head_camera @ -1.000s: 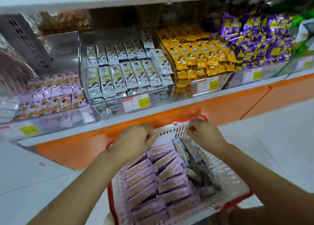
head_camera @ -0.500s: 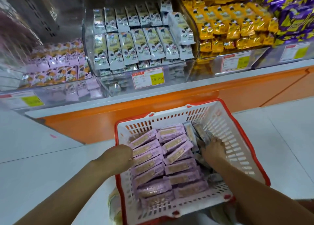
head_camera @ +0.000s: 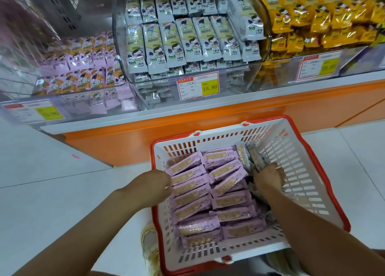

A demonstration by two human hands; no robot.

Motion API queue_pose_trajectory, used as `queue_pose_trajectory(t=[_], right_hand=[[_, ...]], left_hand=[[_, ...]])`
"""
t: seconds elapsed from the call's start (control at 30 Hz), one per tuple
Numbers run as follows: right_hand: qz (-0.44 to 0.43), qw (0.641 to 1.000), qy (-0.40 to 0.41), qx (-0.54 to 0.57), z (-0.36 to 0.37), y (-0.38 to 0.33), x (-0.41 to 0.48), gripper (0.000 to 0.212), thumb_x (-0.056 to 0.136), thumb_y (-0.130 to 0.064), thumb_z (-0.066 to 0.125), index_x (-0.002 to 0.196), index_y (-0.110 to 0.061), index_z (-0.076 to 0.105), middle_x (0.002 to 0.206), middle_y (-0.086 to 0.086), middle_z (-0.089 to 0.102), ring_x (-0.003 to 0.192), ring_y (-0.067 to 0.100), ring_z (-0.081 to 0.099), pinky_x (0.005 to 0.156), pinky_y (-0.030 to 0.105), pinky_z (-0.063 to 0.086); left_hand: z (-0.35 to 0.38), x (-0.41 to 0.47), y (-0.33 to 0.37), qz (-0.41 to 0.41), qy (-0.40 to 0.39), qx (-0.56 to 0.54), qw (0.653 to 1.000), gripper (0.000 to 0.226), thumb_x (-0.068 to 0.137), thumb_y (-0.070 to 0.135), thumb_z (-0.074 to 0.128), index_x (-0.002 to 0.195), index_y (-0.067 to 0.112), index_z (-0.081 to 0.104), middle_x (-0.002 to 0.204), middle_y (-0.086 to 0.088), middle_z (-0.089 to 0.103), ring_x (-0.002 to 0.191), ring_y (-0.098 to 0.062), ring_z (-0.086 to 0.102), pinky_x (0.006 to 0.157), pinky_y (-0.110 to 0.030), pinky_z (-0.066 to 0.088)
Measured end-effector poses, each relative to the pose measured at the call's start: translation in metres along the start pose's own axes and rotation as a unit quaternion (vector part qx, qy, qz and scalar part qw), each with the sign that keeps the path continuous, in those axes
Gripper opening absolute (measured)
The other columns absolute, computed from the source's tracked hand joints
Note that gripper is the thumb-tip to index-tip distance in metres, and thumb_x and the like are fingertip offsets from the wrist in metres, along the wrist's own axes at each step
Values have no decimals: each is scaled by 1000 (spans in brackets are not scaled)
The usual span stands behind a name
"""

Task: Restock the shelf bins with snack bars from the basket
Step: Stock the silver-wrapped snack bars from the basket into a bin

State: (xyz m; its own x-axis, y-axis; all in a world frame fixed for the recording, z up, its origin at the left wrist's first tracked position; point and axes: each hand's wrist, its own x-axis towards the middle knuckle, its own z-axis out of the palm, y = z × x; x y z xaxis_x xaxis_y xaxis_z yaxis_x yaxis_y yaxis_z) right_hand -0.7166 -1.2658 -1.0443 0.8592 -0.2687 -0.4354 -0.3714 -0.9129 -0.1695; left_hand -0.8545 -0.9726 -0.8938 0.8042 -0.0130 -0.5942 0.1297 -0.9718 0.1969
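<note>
Though pale, floor tiles [head_camera: 52, 192] under basket [head_camera: 302, 167].

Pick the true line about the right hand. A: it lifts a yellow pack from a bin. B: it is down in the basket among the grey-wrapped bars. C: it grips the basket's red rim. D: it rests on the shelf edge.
B: the right hand is inside the basket, at the grey-wrapped bars that lie to the right of the pink bars.

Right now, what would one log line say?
left hand: at basket left rim, by pink bars | right hand: inside basket, among grey bars
</note>
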Motion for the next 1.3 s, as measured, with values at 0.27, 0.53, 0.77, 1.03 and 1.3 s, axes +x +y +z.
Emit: queue_pose_trajectory(t=[0.27,0.53,0.77,1.03,1.3], right_hand=[[-142,989,-4,49,-3,14,13,59,94,-34,57,144,-18,30,130,26,40,102,41,54,76,37,44],[-84,972,-8,221,-3,11,7,39,95,-22,53,134,-17,48,112,19,59,77,28,54,67,32,42],[39,693,-281,663,-68,5,-52,30,96,-28,49,113,-7,61,99,14,67,86,26,61,69,34,51],[-46,615,-438,654,-139,-50,-157,54,76,-43,56,113,-4,59,82,14,67,59,20,61,44,26,51],[-107,614,-469,626,-177,-74,-167,56,77,-46,62,121,-11,62,110,13,69,89,26,68,75,32,57]], left_hand=[[-1,1,2,-7,-12,12,1000,28,95,34,48,108,17,67,107,-1,65,94,-15,60,84,-32,52],[-3,0,4,-8,-26,14,1000,28,95,34,48,104,15,67,102,-3,66,91,-16,61,83,-32,53],[-25,-1,27,42,47,-168,984,23,93,31,57,109,17,67,109,6,66,93,-4,59,83,-18,48],[-78,-19,68,93,67,-502,857,40,83,23,70,121,16,61,117,6,65,105,-5,61,88,-10,45],[-108,-36,71,119,70,-625,768,19,81,16,69,100,13,70,89,9,72,84,-2,66,75,-16,50]])
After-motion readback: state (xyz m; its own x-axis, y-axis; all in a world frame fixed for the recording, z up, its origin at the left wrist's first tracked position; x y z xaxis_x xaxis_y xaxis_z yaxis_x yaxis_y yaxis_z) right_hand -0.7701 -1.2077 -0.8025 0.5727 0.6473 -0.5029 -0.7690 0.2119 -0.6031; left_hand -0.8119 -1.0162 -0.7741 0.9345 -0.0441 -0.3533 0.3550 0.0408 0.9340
